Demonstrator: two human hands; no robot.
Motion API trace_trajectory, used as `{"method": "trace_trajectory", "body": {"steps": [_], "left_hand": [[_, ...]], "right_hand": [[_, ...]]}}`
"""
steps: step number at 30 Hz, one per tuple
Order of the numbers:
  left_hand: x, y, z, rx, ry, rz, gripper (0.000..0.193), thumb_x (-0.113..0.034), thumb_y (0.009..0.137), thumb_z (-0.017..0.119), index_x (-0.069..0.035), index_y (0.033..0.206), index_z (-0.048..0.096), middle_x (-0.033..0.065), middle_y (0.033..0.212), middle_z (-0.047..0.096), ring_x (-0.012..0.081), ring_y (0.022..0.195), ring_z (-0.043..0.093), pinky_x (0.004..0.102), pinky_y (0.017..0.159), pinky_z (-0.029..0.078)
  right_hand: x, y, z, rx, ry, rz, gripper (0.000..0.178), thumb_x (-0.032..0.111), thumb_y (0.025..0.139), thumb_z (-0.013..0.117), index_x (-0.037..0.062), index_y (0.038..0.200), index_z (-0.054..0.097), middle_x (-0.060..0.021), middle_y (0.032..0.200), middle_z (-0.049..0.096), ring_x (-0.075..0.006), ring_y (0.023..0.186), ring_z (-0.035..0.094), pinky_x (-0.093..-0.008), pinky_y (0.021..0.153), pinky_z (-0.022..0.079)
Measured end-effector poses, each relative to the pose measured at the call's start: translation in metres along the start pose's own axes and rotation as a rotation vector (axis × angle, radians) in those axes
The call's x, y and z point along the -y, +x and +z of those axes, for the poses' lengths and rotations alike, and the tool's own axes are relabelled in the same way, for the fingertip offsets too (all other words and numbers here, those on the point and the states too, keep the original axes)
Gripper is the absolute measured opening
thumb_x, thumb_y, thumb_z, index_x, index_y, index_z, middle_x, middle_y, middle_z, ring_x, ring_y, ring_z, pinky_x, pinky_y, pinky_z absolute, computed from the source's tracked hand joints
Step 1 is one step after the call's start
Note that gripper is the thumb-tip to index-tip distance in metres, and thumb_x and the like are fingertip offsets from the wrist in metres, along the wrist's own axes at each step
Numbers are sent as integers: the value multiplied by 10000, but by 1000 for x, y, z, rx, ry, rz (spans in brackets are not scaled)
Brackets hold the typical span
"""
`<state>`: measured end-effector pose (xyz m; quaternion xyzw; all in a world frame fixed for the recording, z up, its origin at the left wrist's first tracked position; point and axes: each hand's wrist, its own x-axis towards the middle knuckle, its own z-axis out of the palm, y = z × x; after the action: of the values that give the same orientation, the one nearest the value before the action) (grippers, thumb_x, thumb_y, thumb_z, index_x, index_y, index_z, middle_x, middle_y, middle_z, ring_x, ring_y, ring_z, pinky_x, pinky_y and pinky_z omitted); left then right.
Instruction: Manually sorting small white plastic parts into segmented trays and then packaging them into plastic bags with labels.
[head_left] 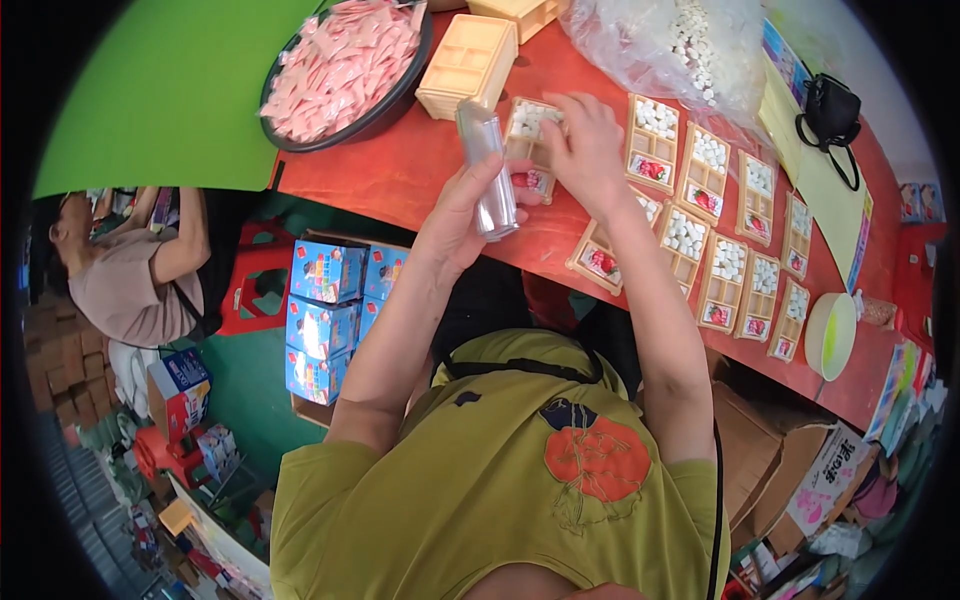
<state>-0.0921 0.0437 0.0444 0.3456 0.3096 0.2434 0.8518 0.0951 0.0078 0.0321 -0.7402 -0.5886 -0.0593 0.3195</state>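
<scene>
My left hand (462,210) grips a clear plastic sleeve (486,178), tilted upright near the table's front edge. Beside it is a cream compartment tray (526,128) with white pieces in its upper part and a red-printed packet in its lower part. Fingertips of my left hand reach behind the sleeve to the tray's lower end. At the tray's right edge, my right hand (588,150) has its thumb and fingers curled; the exact contact is partly hidden. Several similar filled trays (687,232) lie in two rows to the right.
A dark basin (420,85) of pink packets stands at the back left, next to stacked cream trays (468,60). A clear bag (690,40) of white pieces lies at the back. At right are a pale bowl (829,335) and a black bag (832,108). Blue boxes (322,325) and another person (135,265) are at left.
</scene>
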Motion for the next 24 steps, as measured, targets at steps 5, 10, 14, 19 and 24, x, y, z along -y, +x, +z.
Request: {"method": "trace_trajectory", "body": {"steps": [5,10,14,19,24], "left_hand": [[11,-7,22,116,-111,58,749,-556,934,642,12,1382,450,136,1195,630,230,977,693,330,770,612],[19,-13,47,194,-115,78,775,-599,921,634,-3,1379,444,134,1154,638,185,925,685,304,702,602],[32,-11,44,236,-87,29,718,-590,913,655,-30,1323,474,105,1028,658,150,809,687,273,598,579],[42,-4,36,322,32,-38,871,-664,916,571,6,1451,416,169,1340,589,255,1112,657,394,885,597],[46,-1,52,288,11,-10,807,-595,921,627,19,1417,458,171,1334,594,248,1109,661,388,889,592]], "right_hand": [[41,-34,-79,780,1291,582,145,105,940,693,-4,1035,685,-40,799,660,-59,598,585,-185,506,434],[32,-59,-84,722,1505,767,128,83,914,712,-35,954,683,-71,767,654,-65,439,481,-205,375,314],[20,-80,-79,670,1675,794,125,100,935,703,-24,956,698,-71,772,656,-68,448,488,-199,388,324],[21,-90,-86,577,1746,817,138,125,947,700,-10,978,707,-57,775,654,-63,478,496,-199,397,321],[34,-88,-106,450,1308,780,89,88,962,636,13,979,680,-35,841,661,-62,607,541,-217,538,432]]}}
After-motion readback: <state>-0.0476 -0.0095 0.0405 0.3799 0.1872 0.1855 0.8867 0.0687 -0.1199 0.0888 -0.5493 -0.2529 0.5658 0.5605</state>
